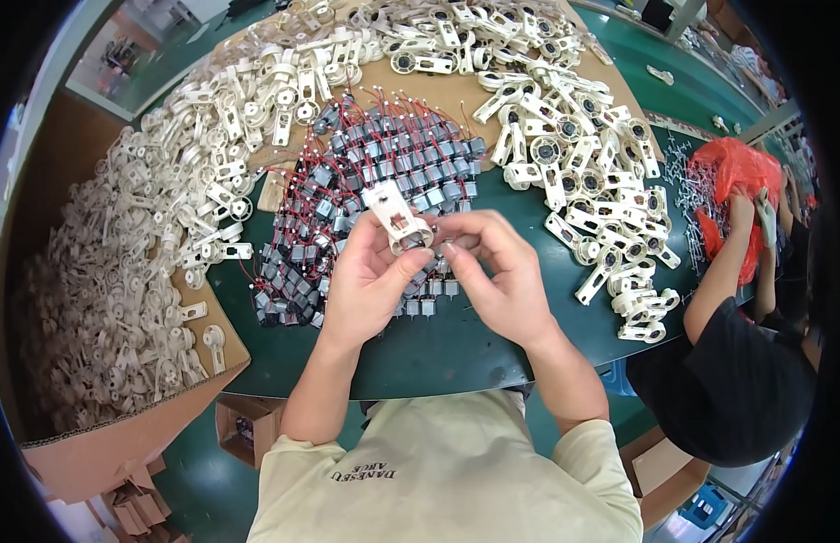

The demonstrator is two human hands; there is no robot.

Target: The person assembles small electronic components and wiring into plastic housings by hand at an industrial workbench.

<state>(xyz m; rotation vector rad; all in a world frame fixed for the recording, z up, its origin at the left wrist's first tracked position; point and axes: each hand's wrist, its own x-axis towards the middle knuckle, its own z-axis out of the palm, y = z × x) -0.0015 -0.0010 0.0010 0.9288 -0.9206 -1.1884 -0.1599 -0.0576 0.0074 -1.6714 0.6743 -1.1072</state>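
A cream plastic housing [382, 204], with a flat arm at one end and a ring at the other, is gripped between the thumb and fingers of my left hand [364, 288]. Reddish wire or copper shows in its opening, and something grey sits in the ring. My right hand [503, 276] is closed in a pinch right beside the ring end; what its fingertips hold is too small to make out. Beneath and beyond both hands lies a heap of small grey motors [420, 161] with red wires and white connectors.
Similar cream housings [587, 185] lie piled to the right and across the back on cardboard. A large cardboard box [139, 430] at left is full of them. At right, another person's arm [720, 271] reaches to a red plastic bag [735, 163] beside small white parts [682, 185].
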